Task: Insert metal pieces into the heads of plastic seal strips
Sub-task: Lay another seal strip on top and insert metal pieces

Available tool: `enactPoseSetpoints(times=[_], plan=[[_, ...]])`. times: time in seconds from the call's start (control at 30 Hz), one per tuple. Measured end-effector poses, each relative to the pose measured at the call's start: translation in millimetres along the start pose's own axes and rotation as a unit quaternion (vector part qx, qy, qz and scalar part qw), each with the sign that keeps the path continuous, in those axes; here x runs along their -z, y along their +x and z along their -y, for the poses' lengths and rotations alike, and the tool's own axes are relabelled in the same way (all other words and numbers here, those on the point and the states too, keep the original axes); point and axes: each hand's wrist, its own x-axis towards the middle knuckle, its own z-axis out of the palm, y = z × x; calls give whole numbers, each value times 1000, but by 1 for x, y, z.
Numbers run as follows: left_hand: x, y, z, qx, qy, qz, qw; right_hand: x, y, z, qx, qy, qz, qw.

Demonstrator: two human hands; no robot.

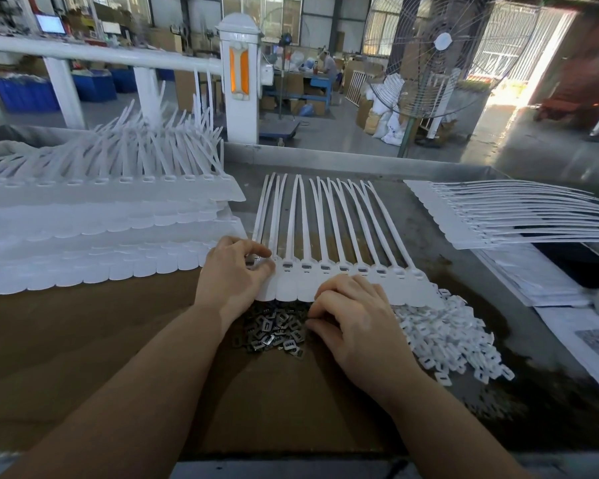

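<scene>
A joined row of white plastic seal strips (pixel 329 236) lies in the middle of the workbench, tails pointing away, heads near me. Several heads (pixel 343 268) show dark metal pieces in their slots. My left hand (pixel 234 271) pinches the leftmost head of the row between thumb and forefinger. My right hand (pixel 355 318) rests with curled fingers on the near edge of the row, its fingertips at the pile of dark metal pieces (pixel 274 331) just below the strips. What the fingertips hold is hidden.
Tall stacks of seal strip rows (pixel 94 233) fill the left of the bench. Another row of strips (pixel 519 216) lies at the right. A heap of small white plastic pieces (pixel 453 344) sits right of my right hand. Brown cardboard (pixel 83 340) covers the near bench.
</scene>
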Motion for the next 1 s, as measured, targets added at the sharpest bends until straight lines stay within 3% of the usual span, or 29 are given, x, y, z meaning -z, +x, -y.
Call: enactPoseSetpoints(times=[0.17,1.0], plan=[[0,0,0,7,-14,3,1000,1,-2,-2,-30,62,-52,996],[0,0,0,12,-19,5,1000,4,-4,-2,-39,88,-79,992]])
